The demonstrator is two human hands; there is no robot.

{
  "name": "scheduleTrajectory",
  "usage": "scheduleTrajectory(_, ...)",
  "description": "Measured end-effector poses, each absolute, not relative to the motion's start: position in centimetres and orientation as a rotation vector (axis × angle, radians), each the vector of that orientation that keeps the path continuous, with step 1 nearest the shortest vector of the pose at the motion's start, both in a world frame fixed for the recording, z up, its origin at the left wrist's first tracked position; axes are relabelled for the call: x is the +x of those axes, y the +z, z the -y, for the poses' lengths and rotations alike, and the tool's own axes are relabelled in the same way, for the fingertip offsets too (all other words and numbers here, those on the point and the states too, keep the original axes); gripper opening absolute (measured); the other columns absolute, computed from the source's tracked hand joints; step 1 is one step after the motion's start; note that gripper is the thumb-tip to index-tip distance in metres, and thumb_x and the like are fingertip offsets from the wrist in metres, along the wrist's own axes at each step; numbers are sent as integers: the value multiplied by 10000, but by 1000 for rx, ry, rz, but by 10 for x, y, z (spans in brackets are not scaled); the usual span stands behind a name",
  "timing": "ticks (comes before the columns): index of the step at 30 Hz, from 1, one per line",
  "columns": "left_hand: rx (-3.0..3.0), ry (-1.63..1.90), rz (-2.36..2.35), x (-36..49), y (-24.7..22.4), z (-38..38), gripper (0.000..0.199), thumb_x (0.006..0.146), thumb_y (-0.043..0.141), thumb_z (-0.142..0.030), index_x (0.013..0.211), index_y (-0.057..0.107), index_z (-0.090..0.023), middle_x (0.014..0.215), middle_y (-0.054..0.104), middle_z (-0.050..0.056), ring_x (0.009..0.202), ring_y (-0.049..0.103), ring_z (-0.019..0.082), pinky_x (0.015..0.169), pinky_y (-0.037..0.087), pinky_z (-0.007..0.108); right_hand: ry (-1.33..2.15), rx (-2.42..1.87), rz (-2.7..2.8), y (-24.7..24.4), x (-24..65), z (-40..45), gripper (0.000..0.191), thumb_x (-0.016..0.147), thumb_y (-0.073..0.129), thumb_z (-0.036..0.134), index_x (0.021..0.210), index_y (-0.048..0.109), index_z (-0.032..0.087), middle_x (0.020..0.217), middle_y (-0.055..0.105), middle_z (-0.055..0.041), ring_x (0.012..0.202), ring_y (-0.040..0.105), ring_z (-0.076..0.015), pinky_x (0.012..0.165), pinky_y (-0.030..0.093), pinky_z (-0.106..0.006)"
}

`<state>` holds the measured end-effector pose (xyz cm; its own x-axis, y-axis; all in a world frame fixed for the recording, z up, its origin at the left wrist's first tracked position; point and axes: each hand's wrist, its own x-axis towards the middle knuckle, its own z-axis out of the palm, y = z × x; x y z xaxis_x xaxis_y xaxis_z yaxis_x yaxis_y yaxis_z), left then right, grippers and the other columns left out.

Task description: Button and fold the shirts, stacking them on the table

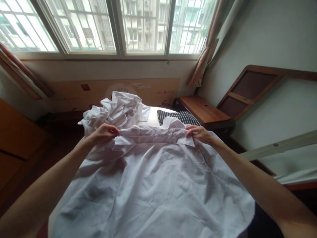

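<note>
A white shirt (163, 175) is spread towards me, its collar at the far end. My left hand (107, 131) pinches the left end of the collar. At the collar's right end, my right hand (196, 133) grips the fabric between thumb and fingers. The collar band runs fairly straight between both hands. Just beyond my left hand lies a crumpled heap of white cloth (121, 109). A black cloth with white stripes (179, 117) lies behind the collar, near my right hand. Part of a white surface (155, 115) shows between the heap and the striped cloth.
A brown wooden bench or low table (203, 109) stands at the back right, beside a wood-framed panel (252, 84) against the wall. Barred windows (119, 26) with curtains (204, 61) are ahead. An orange-brown cabinet (19, 132) is at the left.
</note>
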<state>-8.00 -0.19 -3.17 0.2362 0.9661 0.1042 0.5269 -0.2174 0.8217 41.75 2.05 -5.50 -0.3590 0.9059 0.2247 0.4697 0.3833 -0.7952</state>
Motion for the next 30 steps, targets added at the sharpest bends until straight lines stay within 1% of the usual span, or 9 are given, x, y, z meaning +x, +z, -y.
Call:
scheduleTrajectory(2,1795,768,-1350,-79,-29,2,133,583,686,-217,682,692,-128,638,660,50,560,558,126,532,424,235,850,-1159,1948,-51,415,-19,135,614,716,317,642,736,186,978,677,-97,943,629,-235,915,468,-376)
scheduleTrajectory(4,1736,773,-1326,-81,-22,-2,147,584,686,-200,713,669,-131,636,640,29,552,536,113,523,402,228,901,-1151,1864,-42,413,-22,169,613,721,332,686,722,180,884,697,-79,834,651,-212,796,516,-351)
scheduleTrajectory(8,1649,1080,-1289,-80,4,-24,252,625,720,-233,840,640,-131,701,636,19,602,527,98,565,396,221,729,-1154,1576,-14,401,-55,265,582,739,332,806,674,205,769,697,-32,649,625,-167,599,508,-301)
scheduleTrajectory(12,1527,1484,-1374,-63,35,-65,402,679,710,-238,1036,601,-88,806,651,60,633,514,88,623,404,244,431,-1240,1398,17,379,-113,180,647,680,307,814,642,254,873,701,-40,758,618,-180,667,508,-323)
scheduleTrajectory(15,1586,1609,-1691,-52,49,-95,406,676,721,-213,1037,612,-63,850,660,85,658,501,91,655,395,259,255,-1487,1350,33,359,-146,176,752,564,254,896,658,214,933,702,-67,826,608,-175,762,480,-328)
scheduleTrajectory(21,1685,1523,-2249,-48,49,-120,188,812,607,-292,836,648,-109,863,676,104,749,526,149,757,378,320,148,-1769,1352,32,326,-165,310,841,422,164,1056,647,168,1091,661,-110,1003,574,-181,877,403,-336)
scheduleTrajectory(24,1748,1405,-2284,-50,39,-119,163,788,637,-257,882,642,-124,887,682,102,778,545,165,771,381,324,193,-1832,1444,17,318,-165,299,877,413,219,1049,655,181,1100,652,-118,1046,572,-217,898,403,-377)
scheduleTrajectory(26,1811,1358,-2191,-55,30,-112,239,764,663,-243,967,631,-122,930,683,101,747,554,149,754,398,301,245,-1909,1552,4,316,-162,295,875,458,260,1094,641,184,1134,633,-133,1078,559,-255,918,396,-423)
scheduleTrajectory(30,1896,1415,-2087,-72,18,-77,255,809,596,-292,1000,620,-125,1002,671,96,738,568,132,725,416,258,205,-1887,1766,-26,310,-138,484,824,549,237,1300,498,164,1307,513,-174,1189,473,-308,977,361,-481)
